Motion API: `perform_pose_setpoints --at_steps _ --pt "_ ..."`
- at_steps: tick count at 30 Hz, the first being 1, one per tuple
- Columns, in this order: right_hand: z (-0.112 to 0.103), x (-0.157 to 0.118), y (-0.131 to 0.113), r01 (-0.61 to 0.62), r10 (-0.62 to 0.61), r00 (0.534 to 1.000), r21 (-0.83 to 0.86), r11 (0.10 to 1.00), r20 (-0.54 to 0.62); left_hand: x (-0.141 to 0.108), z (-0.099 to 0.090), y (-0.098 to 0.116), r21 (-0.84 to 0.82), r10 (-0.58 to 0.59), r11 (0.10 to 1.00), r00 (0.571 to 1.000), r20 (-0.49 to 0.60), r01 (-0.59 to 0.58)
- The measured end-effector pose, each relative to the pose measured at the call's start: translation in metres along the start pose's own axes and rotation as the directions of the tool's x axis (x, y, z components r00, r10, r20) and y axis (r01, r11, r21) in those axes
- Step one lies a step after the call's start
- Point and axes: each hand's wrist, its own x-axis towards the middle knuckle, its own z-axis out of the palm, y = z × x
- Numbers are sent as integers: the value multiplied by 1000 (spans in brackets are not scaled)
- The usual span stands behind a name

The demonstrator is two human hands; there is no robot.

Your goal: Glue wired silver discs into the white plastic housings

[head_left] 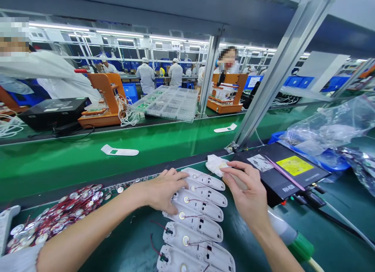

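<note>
Several white plastic shells (202, 221) lie side by side in a row on the green bench, each with a round metal disc and thin red and black wires inside. My left hand (166, 188) rests over the left ends of the upper shells, fingers apart and bent, thumb lower down; its fingertips partly hide the shells. Beyond the row's top right end lies a crumpled white tissue (215, 164). My right hand (246, 186) pinches at the tissue's right edge with thumb and fingertips together.
A heap of wired discs (64, 213) lies at left. At right stand a black box (293, 166) with a pink tweezer-like tool (284, 172) on it, and a green-ended tube (300, 244). Beyond runs a green conveyor (170, 137) carrying white parts (120, 151). A metal post (275, 69) rises ahead.
</note>
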Motion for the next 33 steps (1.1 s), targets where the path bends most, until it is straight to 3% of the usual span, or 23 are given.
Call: perform_pose_setpoints --at_steps 12,17,21,26,30,33 --pt "-1 -3 -3 -24 24 1000 23 999 8 7 9 -15 -155 78 982 974 -213 -112" --pt "-6 -3 -5 -4 4 1000 23 1000 -4 16 -23 -49 -82 -68 996 948 -310 45" --pt "-7 -7 -3 -15 15 1000 18 1000 8 52 -51 -95 -89 -211 977 904 -372 192" --pt "-5 -11 -3 -65 64 998 42 997 21 99 -60 -134 -128 -358 934 848 -391 335" --pt "-5 -11 -7 -96 95 995 48 994 31 115 -59 -133 -154 -386 922 824 -416 354" --pt "-6 -9 -6 -86 86 996 48 995 10 101 -55 -102 -171 -336 942 814 -475 289"
